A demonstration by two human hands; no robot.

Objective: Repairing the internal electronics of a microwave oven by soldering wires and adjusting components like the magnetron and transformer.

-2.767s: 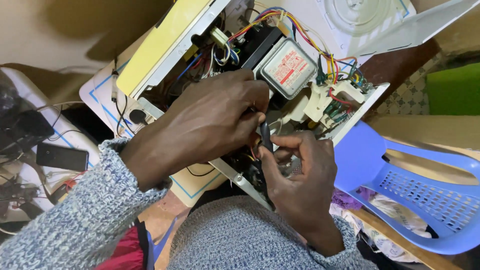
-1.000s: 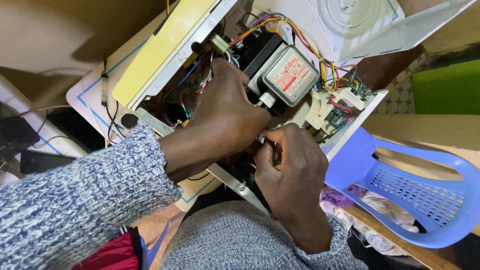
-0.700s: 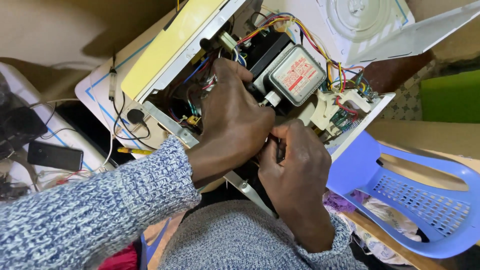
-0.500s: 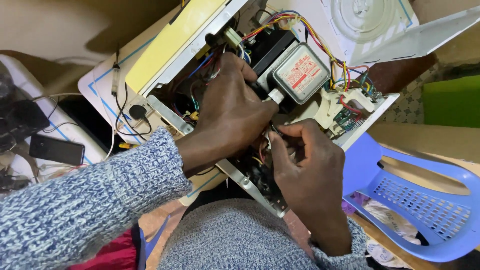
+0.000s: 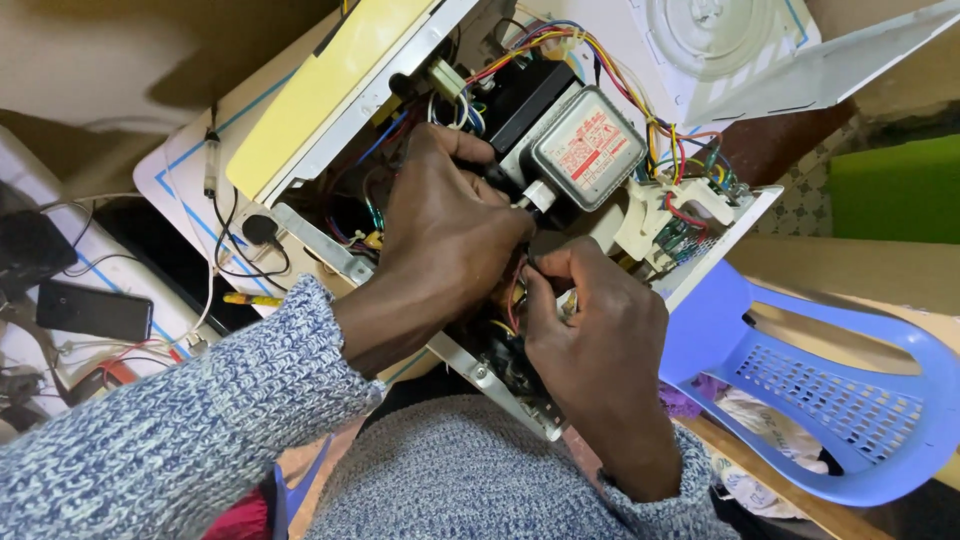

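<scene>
An opened microwave oven (image 5: 330,110) lies tilted in front of me, its inner parts bare. My left hand (image 5: 445,225) reaches into the cavity beside the grey metal magnetron (image 5: 585,150), fingers curled over the wiring. Just below it, my right hand (image 5: 595,330) pinches something small among red and yellow wires (image 5: 512,295); my fingers hide what it is. Coloured wire bundles (image 5: 560,40) run along the top to a small circuit board (image 5: 690,220) at the right.
A blue plastic chair (image 5: 840,390) stands at the right. A dark phone (image 5: 95,312) and tangled cables lie at the left on a white surface. A yellow-handled tool (image 5: 252,299) lies near the oven's edge. The white oven cover (image 5: 800,60) sits at top right.
My hands stay inside the oven. The left hand has shifted a little deeper toward the magnetron, and the right hand's fingers have closed tighter on the wires. The view has wobbled slightly.
</scene>
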